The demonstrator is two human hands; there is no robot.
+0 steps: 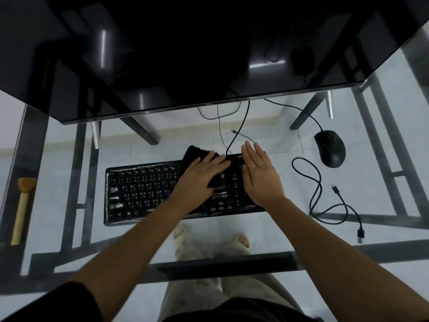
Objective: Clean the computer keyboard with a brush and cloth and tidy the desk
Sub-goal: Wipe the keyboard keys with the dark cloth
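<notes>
A black mouse lies right; a loose black cable coils beside it.

A computer desk in a tiled room.

A glass desk carries a monitor, keyboard and wired mouse; pale floor tiles show through it.

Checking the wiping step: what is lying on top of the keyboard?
A dark cloth lies over the keyboard's upper middle, pressed flat by the left hand. The right hand rests flat on the number-pad end. The keys beneath them are hidden.
</notes>
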